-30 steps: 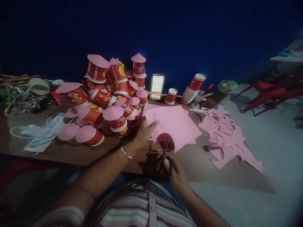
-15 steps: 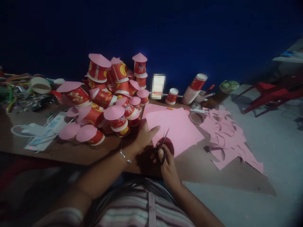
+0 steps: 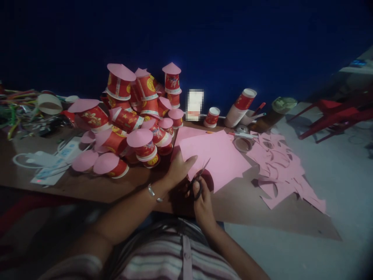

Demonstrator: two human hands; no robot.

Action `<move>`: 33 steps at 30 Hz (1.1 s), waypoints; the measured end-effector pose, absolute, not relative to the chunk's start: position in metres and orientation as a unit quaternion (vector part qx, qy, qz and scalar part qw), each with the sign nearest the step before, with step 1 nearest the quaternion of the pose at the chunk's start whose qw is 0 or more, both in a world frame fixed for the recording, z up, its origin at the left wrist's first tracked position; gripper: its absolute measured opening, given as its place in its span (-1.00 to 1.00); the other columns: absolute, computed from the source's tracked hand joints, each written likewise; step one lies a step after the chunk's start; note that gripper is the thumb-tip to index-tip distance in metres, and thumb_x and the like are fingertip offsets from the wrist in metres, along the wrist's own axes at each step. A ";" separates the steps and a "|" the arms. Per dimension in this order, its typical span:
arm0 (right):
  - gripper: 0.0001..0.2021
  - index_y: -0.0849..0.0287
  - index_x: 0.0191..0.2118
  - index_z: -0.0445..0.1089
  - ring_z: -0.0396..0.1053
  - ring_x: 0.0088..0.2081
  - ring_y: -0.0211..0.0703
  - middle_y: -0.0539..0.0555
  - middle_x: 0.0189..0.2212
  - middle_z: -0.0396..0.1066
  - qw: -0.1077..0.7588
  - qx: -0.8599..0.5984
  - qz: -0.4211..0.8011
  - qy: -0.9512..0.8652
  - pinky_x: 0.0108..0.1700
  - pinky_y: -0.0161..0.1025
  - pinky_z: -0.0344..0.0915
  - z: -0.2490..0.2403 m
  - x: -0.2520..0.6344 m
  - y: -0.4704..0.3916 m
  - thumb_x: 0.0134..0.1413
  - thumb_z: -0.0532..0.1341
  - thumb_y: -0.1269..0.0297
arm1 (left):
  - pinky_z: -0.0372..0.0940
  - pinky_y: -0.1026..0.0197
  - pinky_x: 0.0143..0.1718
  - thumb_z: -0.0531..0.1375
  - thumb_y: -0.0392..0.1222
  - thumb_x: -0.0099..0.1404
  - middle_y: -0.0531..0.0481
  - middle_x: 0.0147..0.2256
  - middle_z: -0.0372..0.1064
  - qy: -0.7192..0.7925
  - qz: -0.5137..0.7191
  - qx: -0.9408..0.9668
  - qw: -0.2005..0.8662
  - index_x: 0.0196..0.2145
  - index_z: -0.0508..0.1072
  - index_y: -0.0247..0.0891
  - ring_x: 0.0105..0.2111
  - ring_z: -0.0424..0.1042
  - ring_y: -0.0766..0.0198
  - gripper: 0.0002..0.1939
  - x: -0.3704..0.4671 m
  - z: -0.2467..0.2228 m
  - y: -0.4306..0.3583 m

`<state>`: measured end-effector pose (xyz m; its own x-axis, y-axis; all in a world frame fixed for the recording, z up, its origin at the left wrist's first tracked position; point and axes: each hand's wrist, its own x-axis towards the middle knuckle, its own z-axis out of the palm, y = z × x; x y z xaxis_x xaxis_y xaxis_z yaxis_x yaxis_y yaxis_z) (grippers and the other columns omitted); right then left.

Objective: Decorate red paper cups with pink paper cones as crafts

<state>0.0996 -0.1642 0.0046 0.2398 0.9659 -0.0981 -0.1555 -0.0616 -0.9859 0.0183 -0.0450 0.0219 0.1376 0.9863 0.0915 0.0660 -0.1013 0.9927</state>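
Note:
A pink paper sheet (image 3: pixel 223 155) with a curved cut in its near edge is raised off the table. My left hand (image 3: pixel 179 170) grips the sheet's left corner, its thumb on top. My right hand (image 3: pixel 201 192) is closed around the handles of dark-handled scissors (image 3: pixel 203 168). Their blades point up and to the right at the curved cut. Another pink sheet (image 3: pixel 186 134) lies beneath at the back left.
Red paper cups with pink cone tops (image 3: pixel 140 138) are piled left of the sheets. Pink scraps (image 3: pixel 279 167) lie at the right. A power strip (image 3: pixel 58 163), stacked cups (image 3: pixel 240 107) and a tape roll (image 3: pixel 242 144) are also on the table (image 3: pixel 247 210).
My right hand has shifted slightly to the left and the scissors have tilted a little further right. My left hand keeps its hold on the sheet.

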 end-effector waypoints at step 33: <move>-0.60 0.11 -0.18 0.32 0.30 -0.40 -0.22 -0.03 -0.39 0.33 0.557 -0.563 0.458 -0.404 -0.34 -0.28 0.30 0.006 0.105 -0.156 0.31 0.11 -0.17 | 0.31 -0.03 0.19 0.33 -0.08 0.21 -0.21 0.03 0.50 0.434 0.500 0.543 0.516 0.03 0.42 -0.33 0.06 0.48 0.02 -0.52 0.018 0.030 -0.041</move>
<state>0.1054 -0.1564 0.0065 0.2536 0.9650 -0.0669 -0.0556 -0.0545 -0.9970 0.0184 -0.0407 0.0302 0.1233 0.9878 0.0955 -0.0456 -0.0905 0.9949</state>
